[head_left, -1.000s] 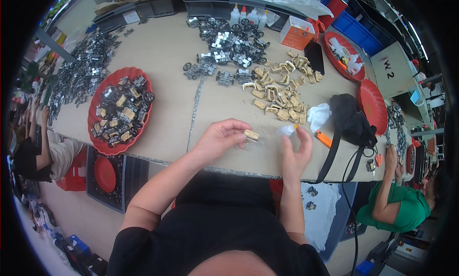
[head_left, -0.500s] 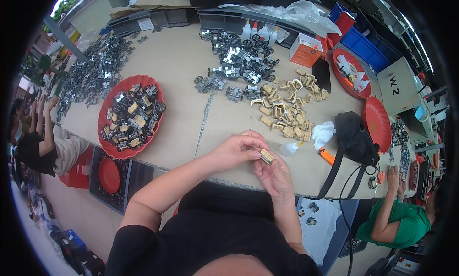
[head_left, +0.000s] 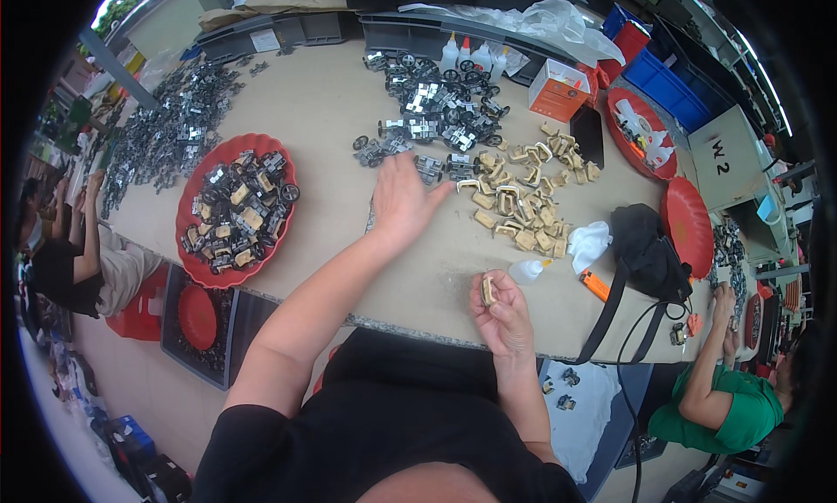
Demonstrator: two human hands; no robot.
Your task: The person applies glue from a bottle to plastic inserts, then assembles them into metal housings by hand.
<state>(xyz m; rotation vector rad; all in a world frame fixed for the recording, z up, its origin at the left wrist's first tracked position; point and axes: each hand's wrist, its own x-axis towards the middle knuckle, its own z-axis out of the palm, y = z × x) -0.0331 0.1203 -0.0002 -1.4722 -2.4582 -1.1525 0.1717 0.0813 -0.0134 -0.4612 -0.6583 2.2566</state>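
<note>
Head view, looking straight down over your workbench (head_left: 331,93): your right hand (head_left: 501,316) sits close in at the near edge, fingers curled snugly around a small tan part (head_left: 487,289) that stands up between thumb and fingertips, kept near your body where you can see its face. Your left hand (head_left: 399,202) is stretched well out across the bench, palm down, fingers spread and holding nothing, its tips just short of the pile of tan parts (head_left: 519,198) and beside the nearest of the grey metal wheeled pieces (head_left: 436,111). That reach makes sense, since the loose stock lies in the middle of the table and the held piece waits back at the edge. Just beside your right hand lies a small clear squeeze bottle (head_left: 528,271) on its side, nozzle pointing right, with a crumpled white cloth (head_left: 591,241) and an orange cutter (head_left: 595,285) next to it, all within a short grab. A black bag (head_left: 645,254) slumps at the right, its strap trailing over the bench edge. To your left a red tray (head_left: 234,208) is heaped with mixed grey and tan assemblies, set off to the side and well apart from the loose stock. More red trays (head_left: 689,228) sit far right, and another person in green (head_left: 719,407) works below the bench corner there.
</note>
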